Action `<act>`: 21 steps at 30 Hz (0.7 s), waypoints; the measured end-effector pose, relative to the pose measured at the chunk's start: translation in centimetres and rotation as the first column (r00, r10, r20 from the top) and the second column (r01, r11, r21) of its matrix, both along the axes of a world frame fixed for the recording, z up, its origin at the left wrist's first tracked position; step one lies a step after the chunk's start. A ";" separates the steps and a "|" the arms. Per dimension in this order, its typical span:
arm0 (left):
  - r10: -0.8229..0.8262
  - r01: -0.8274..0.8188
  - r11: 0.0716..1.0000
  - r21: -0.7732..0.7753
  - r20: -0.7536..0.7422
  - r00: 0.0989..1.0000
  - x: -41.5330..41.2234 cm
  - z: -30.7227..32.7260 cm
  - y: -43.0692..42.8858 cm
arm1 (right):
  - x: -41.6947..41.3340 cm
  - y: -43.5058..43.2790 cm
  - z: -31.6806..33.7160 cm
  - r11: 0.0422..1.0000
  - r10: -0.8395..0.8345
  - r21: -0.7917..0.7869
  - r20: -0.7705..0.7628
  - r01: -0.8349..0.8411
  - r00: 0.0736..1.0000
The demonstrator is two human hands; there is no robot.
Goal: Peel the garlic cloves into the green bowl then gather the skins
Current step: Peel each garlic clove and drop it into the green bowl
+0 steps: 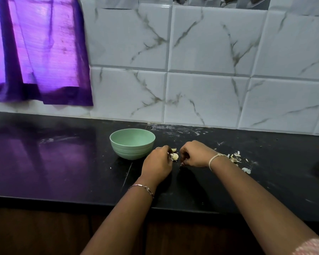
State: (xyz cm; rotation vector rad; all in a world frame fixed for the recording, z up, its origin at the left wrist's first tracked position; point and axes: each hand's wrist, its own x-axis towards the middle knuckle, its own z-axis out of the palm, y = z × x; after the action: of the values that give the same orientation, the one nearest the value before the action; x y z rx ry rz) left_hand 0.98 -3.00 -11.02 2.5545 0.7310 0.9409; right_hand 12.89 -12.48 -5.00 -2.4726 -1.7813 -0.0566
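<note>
Garlic clove [175,156]: one, pale, smooth, papery at the edges, pinched in the curled fingers of the left hand [157,163], low over the bench [63,162], just right of the green bowl [132,144]. Right hand [195,155]: fingers curled beside the clove, grasp not discernible. Bowl: one, round, matte, ribbed wall. Skins [234,158]: thin, flaky scatter beyond the right wrist. Bench: black, glossy stone. Bracelets: two, one per wrist.

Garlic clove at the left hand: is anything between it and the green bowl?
Nothing visible. The garlic clove is at the fingertips of the left hand; the green bowl stands right beside that hand. Loose skins lie past the right hand, off that path.
</note>
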 end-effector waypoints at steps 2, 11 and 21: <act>0.011 -0.011 1.000 -0.004 -0.005 1.000 0.0 0.0 0.0 | 0.0 0.2 0.2 1.000 0.004 -0.027 0.025 -0.004 1.000; 0.092 -0.091 0.995 0.035 -0.015 0.996 0.1 0.0 0.2 | 0.1 -0.6 5.8 0.996 0.017 0.090 -0.009 -0.016 1.000; 0.124 -0.122 0.992 0.038 -0.042 0.991 0.2 0.1 0.2 | -0.6 -1.2 2.5 0.998 -0.028 0.060 0.197 0.016 0.980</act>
State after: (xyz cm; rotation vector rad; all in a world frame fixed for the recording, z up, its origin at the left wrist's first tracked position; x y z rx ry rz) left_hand 1.15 -2.82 -10.93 2.5937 0.9012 0.9457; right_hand 12.30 -13.70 -2.51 -2.5229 -1.7953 -0.3626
